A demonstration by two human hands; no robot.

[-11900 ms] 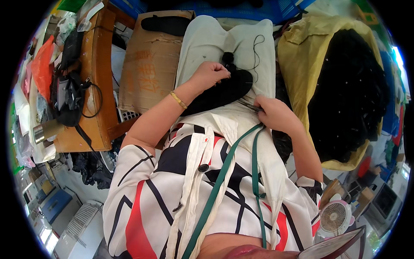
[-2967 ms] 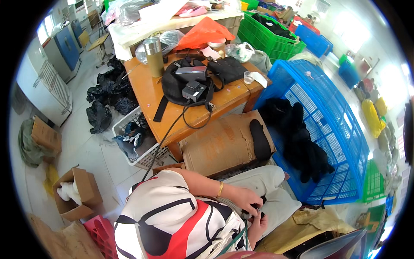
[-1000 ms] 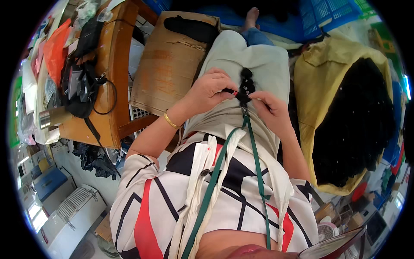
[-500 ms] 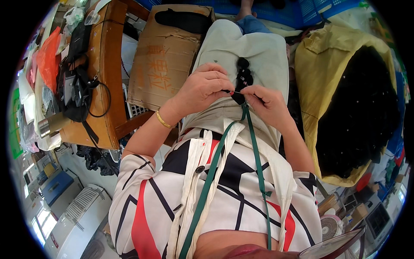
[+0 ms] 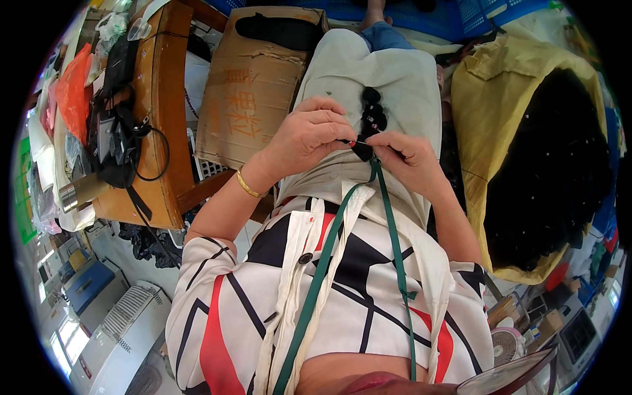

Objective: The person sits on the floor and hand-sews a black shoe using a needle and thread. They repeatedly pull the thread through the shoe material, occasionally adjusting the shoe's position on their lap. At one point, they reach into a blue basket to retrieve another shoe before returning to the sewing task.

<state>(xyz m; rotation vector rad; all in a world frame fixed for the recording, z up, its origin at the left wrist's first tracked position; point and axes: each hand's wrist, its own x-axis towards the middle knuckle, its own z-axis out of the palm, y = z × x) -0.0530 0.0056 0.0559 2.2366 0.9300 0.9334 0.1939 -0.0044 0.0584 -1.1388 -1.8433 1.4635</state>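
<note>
Above my lap, my left hand [image 5: 315, 130] pinches a small black piece with a red spot [image 5: 352, 143]. Facing it, my right hand [image 5: 409, 157] is closed, thumb against forefinger, on a thin, pale needle-like piece [image 5: 361, 142] that reaches to the red spot. Most of the black piece is hidden by my left fingers. Just beyond my fingertips, several fluffy black pieces [image 5: 372, 107] lie in a row on the off-white apron [image 5: 401, 76]. Below my hands hangs a green strap [image 5: 388, 230], its two lengths meeting at my lap.
At the left stand a cardboard box [image 5: 220, 99] and a wooden table [image 5: 153, 112] with bags and a black cable [image 5: 164, 158]. On the right, a yellow sack [image 5: 471, 131] gapes around a mass of black pieces [image 5: 546, 171]. Blue plastic crates [image 5: 477, 16] stand at the far side.
My hands have barely moved; the right fingertips have shifted slightly to the left, toward the small black piece. Both stay pinched over my lap.
</note>
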